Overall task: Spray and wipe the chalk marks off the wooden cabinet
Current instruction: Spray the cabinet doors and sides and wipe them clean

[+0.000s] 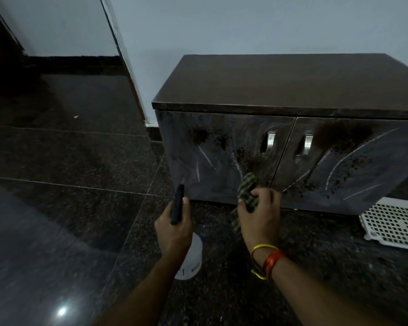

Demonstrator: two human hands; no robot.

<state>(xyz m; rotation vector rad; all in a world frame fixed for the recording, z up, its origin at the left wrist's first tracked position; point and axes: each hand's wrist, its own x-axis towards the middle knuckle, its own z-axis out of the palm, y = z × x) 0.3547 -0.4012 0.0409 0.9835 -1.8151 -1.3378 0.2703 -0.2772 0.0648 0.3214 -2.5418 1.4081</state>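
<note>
The floor (68, 161) is dark, shiny stone, and a pale wall (245, 27) stands behind. A low wooden cabinet (280, 83) sits on the floor against that wall. It has a flat brown top and two doors. Each door has a shiny metal handle, the left handle (269, 142) and the right handle (307, 143), close to the gap in the middle.

White chalk marks (204, 155) run in lines and curves over both doors, and a pale chalky smear covers much of the fronts. Dark wet patches (342, 137) and small dark spots sit on the doors too, with drips running down.

The left hand (174, 225) is closed around a spray bottle (191, 255). Its black top pokes up past the fingers, and its white body hangs below the hand. The bottle is held in front of the left door, near its bottom corner.

The right hand (260, 212) is pinching a bunched-up checked cloth (247, 188). The top of the cloth seems to press on the left door, low down near the gap between the doors. A loose end hangs under the hand. The right wrist wears yellow and orange thread bands (267, 261).

A white plastic tray (396, 222) with lots of little holes lies on the floor at the right, just beside the cabinet's bottom corner.
</note>
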